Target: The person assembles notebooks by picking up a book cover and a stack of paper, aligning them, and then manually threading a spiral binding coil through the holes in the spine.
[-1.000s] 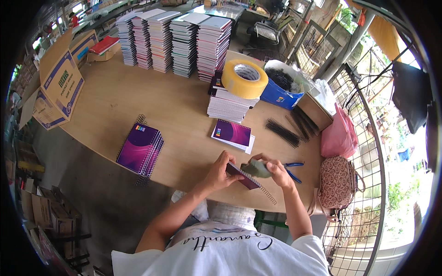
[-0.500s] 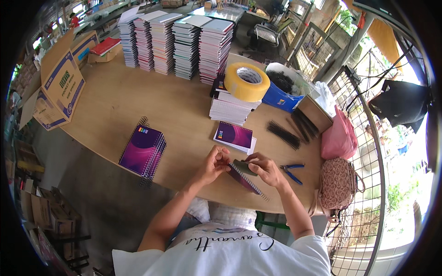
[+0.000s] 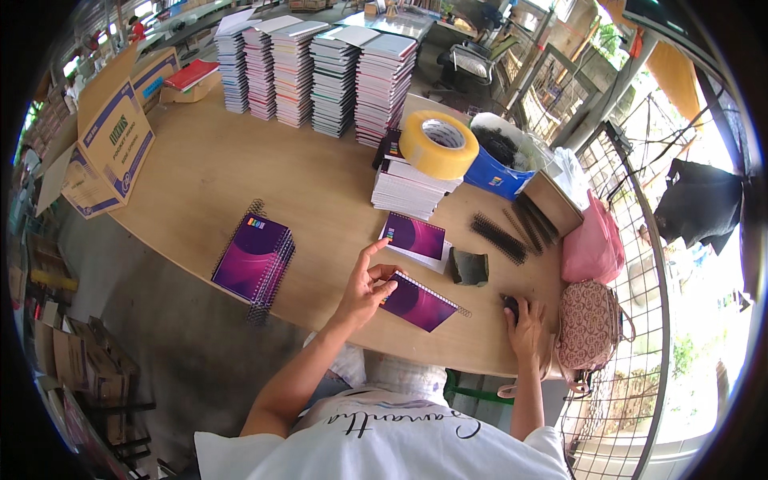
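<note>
My left hand [image 3: 370,290] pinches the left end of a purple spiral notebook [image 3: 422,302], its index finger raised. A loose end of wire coil [image 3: 464,312] sticks out at the notebook's right corner. My right hand [image 3: 525,326] is closed over the pliers [image 3: 509,302] on the table; only their dark head shows, the handles being hidden under the fingers. Between the hands, farther back, lies a small curved dark-green piece [image 3: 469,266]. Just beyond my left hand, another purple notebook cover [image 3: 416,234] rests on white sheets [image 3: 438,261].
Several coil-bound notebooks [image 3: 253,260] are piled at left. A yellow tape roll [image 3: 438,144] sits on a paper stack [image 3: 412,190]. Black coils [image 3: 500,238] lie at right, near a pink bag [image 3: 592,240] and a patterned bag [image 3: 596,324]. Tall notebook stacks [image 3: 332,84] and a carton [image 3: 112,152] stand behind.
My right hand has let go of the dark-green piece, now on the table, and moved right onto the pliers. The notebook in my left hand has turned to show its cover.
</note>
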Motion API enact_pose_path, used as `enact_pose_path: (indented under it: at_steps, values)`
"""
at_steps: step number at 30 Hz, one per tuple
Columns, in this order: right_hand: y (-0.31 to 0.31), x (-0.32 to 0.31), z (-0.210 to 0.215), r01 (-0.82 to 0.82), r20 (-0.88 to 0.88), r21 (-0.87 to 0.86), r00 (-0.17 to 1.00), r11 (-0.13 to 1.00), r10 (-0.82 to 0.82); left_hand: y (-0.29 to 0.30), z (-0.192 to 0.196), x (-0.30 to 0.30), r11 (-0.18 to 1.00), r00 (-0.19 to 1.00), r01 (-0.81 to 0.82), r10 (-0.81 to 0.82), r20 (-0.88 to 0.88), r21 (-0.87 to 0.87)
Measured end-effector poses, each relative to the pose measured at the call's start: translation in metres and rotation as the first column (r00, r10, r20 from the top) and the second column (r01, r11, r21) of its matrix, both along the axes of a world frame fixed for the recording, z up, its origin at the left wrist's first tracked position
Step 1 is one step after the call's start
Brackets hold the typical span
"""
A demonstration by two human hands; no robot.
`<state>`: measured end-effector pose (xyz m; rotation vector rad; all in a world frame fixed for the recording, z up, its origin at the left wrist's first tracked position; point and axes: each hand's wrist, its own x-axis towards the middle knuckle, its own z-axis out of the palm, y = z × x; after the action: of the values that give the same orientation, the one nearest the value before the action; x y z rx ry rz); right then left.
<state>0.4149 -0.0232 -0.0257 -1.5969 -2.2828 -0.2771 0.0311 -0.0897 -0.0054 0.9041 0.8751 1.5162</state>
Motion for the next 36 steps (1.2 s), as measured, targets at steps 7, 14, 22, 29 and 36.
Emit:
enact_pose_path:
  at_steps: [7,14,22,29,36]
  values:
    - [-0.018,-0.115,0.119,-0.454,-0.118,0.173,0.871,0.874,0.476,-0.01,0.019,0.007,0.998,0.988,0.023,-0.015,-0.155,0.051]
    - [-0.007,-0.165,0.152,-0.729,0.323,0.311,0.684,0.609,0.654,-0.015,0.032,0.007,1.0,0.964,0.025,-0.022,-0.266,0.011]
    - [-0.008,-0.165,0.154,-0.639,-0.181,-0.295,0.767,0.71,0.615,-0.022,0.038,0.014,0.994,0.907,-0.08,0.103,-0.409,0.072]
    - [-0.017,-0.119,0.135,-0.369,-0.538,0.019,0.779,0.929,0.321,-0.079,0.092,-0.049,0.864,0.758,-0.47,0.499,-0.419,0.18]
    - [-0.022,-0.048,0.016,-0.046,-0.376,-0.097,0.927,0.994,0.006,-0.124,0.08,-0.157,0.429,0.169,-0.844,0.781,-0.601,0.321]
